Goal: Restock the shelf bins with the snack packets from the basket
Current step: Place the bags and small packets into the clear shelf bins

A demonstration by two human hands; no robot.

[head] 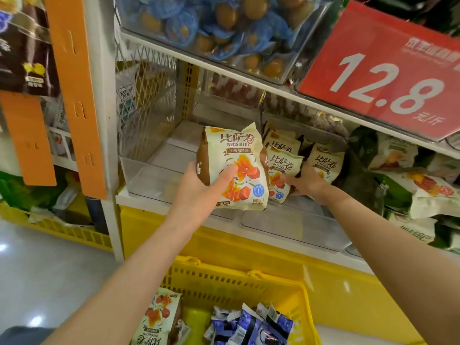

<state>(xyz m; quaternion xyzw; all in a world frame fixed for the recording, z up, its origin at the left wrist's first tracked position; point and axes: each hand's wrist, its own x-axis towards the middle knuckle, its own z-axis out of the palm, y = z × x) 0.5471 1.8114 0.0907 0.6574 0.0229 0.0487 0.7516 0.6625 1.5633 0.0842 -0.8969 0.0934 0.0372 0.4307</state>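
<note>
My left hand (199,185) grips a cream and brown snack packet (236,160) printed with orange food, held upright in front of a clear shelf bin (149,175). My right hand (307,184) reaches into the neighbouring bin and rests against several matching packets (323,163) standing there; whether it grips one I cannot tell. Below, a yellow basket (239,282) holds one more matching packet (156,319) and several blue and white packets (251,327).
A clear bin of blue-wrapped egg snacks (224,28) sits on the shelf above. A red price sign (388,80) reading 12.8 hangs at the right. Green and white packets (418,192) fill the right side. Orange strips (72,95) hang at the left beside a white upright.
</note>
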